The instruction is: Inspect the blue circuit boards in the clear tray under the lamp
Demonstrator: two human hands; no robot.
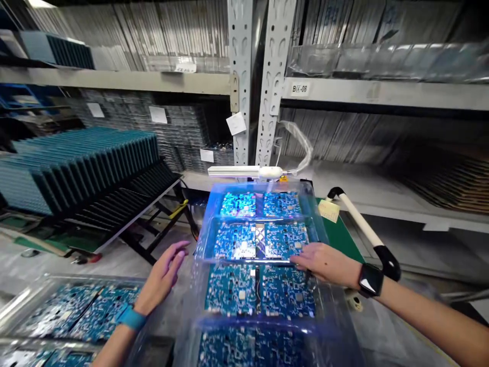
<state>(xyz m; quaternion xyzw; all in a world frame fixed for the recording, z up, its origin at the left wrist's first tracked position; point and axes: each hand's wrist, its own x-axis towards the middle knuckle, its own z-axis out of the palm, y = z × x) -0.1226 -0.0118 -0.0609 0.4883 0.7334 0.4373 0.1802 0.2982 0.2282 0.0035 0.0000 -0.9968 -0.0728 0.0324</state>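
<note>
Steel racking (240, 66) fills the background, its shelves loaded with stacked boards. Far left of your left hand, blue boards (76, 173) stand on edge in a black rack (145, 188), and just below that hand's side lie more boards in a clear tray (72, 311). Your left hand (162, 272) is open and relaxed, holding nothing, just left of the stacked trays (260, 224) of blue boards. Your right hand (326, 264) lies across the near rim of the top tray; you can't tell from this view whether it is gripping or only resting. Right of that hand are a green mat (342, 232) and a cart handle (361, 229). With one hand on that rim, an uneven pull could tilt the tray, and slick plastic could slip, letting boards slide or scrape.
</note>
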